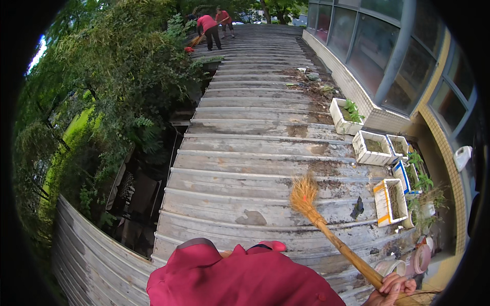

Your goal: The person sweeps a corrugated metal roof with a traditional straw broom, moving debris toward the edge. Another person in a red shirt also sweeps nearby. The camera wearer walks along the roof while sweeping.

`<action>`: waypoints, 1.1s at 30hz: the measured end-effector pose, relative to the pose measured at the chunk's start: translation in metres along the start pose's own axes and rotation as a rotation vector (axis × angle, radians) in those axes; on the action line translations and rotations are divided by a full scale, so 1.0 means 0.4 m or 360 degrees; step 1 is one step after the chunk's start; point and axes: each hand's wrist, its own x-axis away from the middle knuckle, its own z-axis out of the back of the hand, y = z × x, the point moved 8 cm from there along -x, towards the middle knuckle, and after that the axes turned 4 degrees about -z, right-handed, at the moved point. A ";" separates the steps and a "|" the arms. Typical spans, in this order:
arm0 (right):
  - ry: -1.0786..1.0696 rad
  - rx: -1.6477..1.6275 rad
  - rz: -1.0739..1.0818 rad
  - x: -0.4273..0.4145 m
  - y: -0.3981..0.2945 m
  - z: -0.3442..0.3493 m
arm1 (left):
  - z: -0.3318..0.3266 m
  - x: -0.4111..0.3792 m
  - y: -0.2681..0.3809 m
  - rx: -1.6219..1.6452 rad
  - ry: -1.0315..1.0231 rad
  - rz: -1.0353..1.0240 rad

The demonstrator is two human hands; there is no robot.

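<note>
At the lower right my right hand (392,288) grips the wooden handle of a straw broom (350,256). The handle slants up and to the left, and the broom's bristles (304,191) are spread against the ridged metal roof (229,191). A dark scrap (357,207) lies to the right of the bristles. My left hand is out of view. The red shirt (245,279) that I wear fills the bottom middle.
Foam planter boxes (389,202) and buckets (421,258) line the right, beside a windowed wall (367,57). Leaf litter (319,86) lies farther along. An open gap (141,202) and trees (134,57) border the left. Two people (208,26) work at the far end.
</note>
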 end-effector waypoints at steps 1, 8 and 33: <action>-0.0030 0.0008 0.0038 0.002 -0.004 -0.010 | 0.005 -0.010 0.006 -0.0001 0.0008 -0.0014; -0.0057 0.0049 0.0117 0.019 -0.013 -0.055 | 0.021 -0.067 0.038 -0.0021 0.0060 -0.0132; -0.0116 0.0033 -0.0165 0.057 0.012 -0.054 | -0.007 -0.094 0.062 0.0065 0.0107 -0.0269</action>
